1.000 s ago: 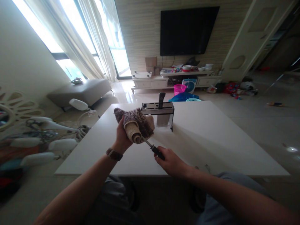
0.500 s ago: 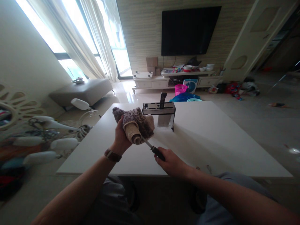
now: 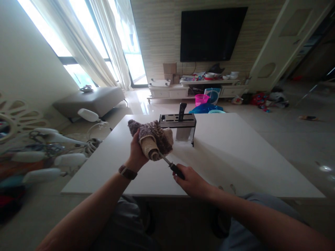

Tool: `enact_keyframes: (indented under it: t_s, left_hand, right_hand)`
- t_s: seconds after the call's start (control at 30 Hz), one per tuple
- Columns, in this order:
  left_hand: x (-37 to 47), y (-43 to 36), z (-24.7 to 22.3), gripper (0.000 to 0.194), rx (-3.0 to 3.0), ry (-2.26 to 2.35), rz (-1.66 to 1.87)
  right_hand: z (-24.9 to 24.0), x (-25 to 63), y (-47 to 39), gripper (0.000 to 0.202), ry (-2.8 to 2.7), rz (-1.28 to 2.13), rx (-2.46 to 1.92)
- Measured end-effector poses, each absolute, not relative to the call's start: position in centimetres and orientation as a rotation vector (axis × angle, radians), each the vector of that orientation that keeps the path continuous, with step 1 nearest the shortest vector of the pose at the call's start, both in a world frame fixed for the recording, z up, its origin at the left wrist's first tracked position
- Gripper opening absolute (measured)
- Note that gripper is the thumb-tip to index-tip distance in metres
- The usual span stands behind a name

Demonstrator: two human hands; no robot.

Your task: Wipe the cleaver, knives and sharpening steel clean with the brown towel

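My left hand [image 3: 138, 151] is closed around a bunched brown-and-beige towel [image 3: 154, 134], held above the white table. Part of the towel is rolled, its coiled end facing me. In my right hand [image 3: 192, 179] is the black handle of a sharpening steel [image 3: 174, 167], which has a small guard and a thin grey shaft. The shaft slants up to the left, and its far end is hidden in or behind the towel. Just beyond the towel stands a metal knife block [image 3: 178, 122] with slots in its top. A black-handled knife [image 3: 182, 111] sits upright in it.
The white table [image 3: 235, 157] spans the space before me. Small spoon-like items [image 3: 232, 188] lie near its front edge. On the left are a lamp with white shades [image 3: 70, 159] and a grey bench [image 3: 91, 101]. A pink basket [image 3: 201, 100] stands beyond the table.
The towel and my left hand have shifted very slightly to the right. My right hand and the sharpening steel look almost unmoved.
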State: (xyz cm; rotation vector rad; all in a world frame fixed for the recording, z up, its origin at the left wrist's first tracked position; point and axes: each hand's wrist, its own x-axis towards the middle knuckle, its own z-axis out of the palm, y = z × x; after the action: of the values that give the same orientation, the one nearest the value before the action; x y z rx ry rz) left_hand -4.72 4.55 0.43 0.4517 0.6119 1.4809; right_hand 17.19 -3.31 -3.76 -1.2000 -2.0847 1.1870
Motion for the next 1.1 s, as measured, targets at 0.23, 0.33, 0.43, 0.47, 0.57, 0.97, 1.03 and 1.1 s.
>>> enact_keyframes:
  t_s: [0.23, 0.33, 0.43, 0.47, 0.57, 0.97, 1.03, 1.1]
  left_hand:
    - [-5.0, 4.6, 0.1, 0.042, 0.46, 0.599, 1.483]
    - [-4.9, 4.5, 0.4, 0.043, 0.434, 0.603, 1.474]
    - [-4.8, 4.5, 0.6, 0.044, 0.426, 0.596, 1.478]
    - [-4.7, 4.5, 0.6, 0.044, 0.429, 0.595, 1.483]
    - [-4.7, 4.6, 0.4, 0.042, 0.433, 0.609, 1.483]
    - [-5.5, 5.9, -0.2, 0.04, 0.409, 0.639, 1.563]
    - [-5.9, 6.1, 0.1, 0.041, 0.421, 0.624, 1.602]
    - [-6.3, 6.2, 0.5, 0.043, 0.438, 0.606, 1.634]
  right_hand:
    - [-3.4, 17.1, -3.5, 0.006, -2.085, 1.186, -1.198]
    - [-3.2, 17.1, -3.5, 0.006, -2.083, 1.194, -1.194]
    - [-3.2, 17.1, -3.6, 0.007, -2.082, 1.189, -1.195]
    - [-3.3, 17.1, -3.5, 0.008, -2.082, 1.187, -1.199]
    - [-3.7, 17.2, -3.4, 0.009, -2.081, 1.184, -1.211]
    - [-2.2, 17.1, -2.9, 0.012, -2.028, 1.168, -1.2]
    - [-1.8, 17.1, -2.9, 0.011, -2.017, 1.165, -1.201]
    - [-1.7, 17.2, -3.0, 0.011, -1.994, 1.168, -1.195]
